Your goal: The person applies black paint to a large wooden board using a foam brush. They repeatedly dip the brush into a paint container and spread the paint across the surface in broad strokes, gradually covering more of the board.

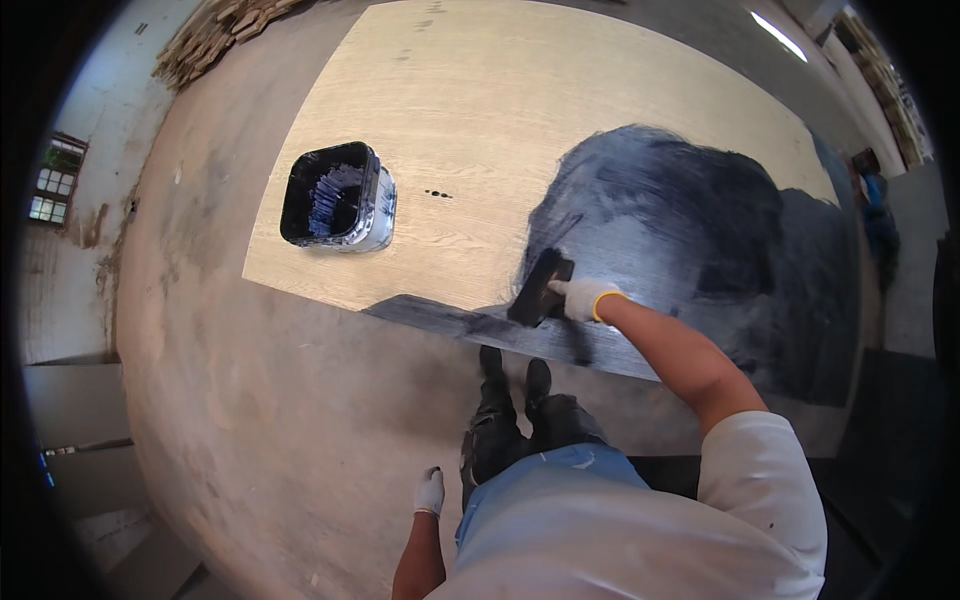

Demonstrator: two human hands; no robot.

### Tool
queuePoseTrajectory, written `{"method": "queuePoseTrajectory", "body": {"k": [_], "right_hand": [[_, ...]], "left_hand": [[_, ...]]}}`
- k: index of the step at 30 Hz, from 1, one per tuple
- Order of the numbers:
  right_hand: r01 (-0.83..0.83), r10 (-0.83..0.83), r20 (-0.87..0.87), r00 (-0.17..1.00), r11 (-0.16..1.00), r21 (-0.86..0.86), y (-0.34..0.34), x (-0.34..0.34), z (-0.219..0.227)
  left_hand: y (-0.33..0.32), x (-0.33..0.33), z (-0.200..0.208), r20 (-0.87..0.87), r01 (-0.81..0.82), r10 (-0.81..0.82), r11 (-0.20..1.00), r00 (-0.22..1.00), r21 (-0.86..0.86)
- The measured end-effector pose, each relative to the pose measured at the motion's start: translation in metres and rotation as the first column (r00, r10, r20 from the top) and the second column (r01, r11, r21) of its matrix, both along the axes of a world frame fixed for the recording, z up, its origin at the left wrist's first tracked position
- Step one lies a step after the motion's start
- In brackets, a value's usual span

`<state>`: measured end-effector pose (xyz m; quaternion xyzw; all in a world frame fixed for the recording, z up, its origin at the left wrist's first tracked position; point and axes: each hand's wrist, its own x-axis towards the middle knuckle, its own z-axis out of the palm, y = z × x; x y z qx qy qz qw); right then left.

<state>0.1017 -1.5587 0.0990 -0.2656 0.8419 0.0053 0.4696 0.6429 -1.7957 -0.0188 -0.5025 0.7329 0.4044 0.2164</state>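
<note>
My right hand point(583, 298), in a white glove with a yellow cuff, grips a wide, black-coated brush point(540, 288). The brush rests on a large pale wood-grain board point(450, 110), at the left border of a dark, streaky wet coating point(660, 215). That coating spreads over the board's right part and runs in a strip along the near edge. Down by my side hangs my left hand point(429, 492), also gloved, with loosely stretched fingers, a dark tip and nothing visible in it. Its fingers show only in part.
A squarish black-rimmed bucket point(385, 205), dark liquid smeared inside, stands on the board's left part. Some dark drops point(438, 194) lie beside it. Stacked wood pieces point(215, 40) sit at the far left. A person point(877, 205) is beyond the right edge. My feet are by the near edge.
</note>
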Motion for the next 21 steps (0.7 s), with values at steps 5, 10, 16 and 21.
{"method": "queuePoseTrajectory", "body": {"k": [5, 10, 16, 21], "right_hand": [[0.219, -0.222, -0.027, 0.975, 0.973, -0.078, 0.001, 0.019, -0.014], [0.187, -0.187, 0.013, 0.982, 0.98, -0.065, -0.012, 0.012, -0.001], [0.233, -0.232, 0.014, 0.973, 0.971, -0.063, -0.009, 0.033, -0.02], [0.31, -0.313, 0.117, 0.942, 0.95, 0.045, -0.03, 0.036, 0.022]], "left_hand": [[-0.023, 0.008, 0.009, -0.051, -0.076, 0.074, 0.995, 0.996, -0.056], [-0.039, 0.022, 0.019, 0.063, 0.013, -0.008, 0.997, 0.998, -0.079], [-0.073, 0.025, -0.016, 0.072, 0.122, -0.121, 0.992, 0.99, -0.015], [-0.136, 0.004, -0.041, 0.032, 0.243, -0.244, 0.97, 0.969, 0.013]]}}
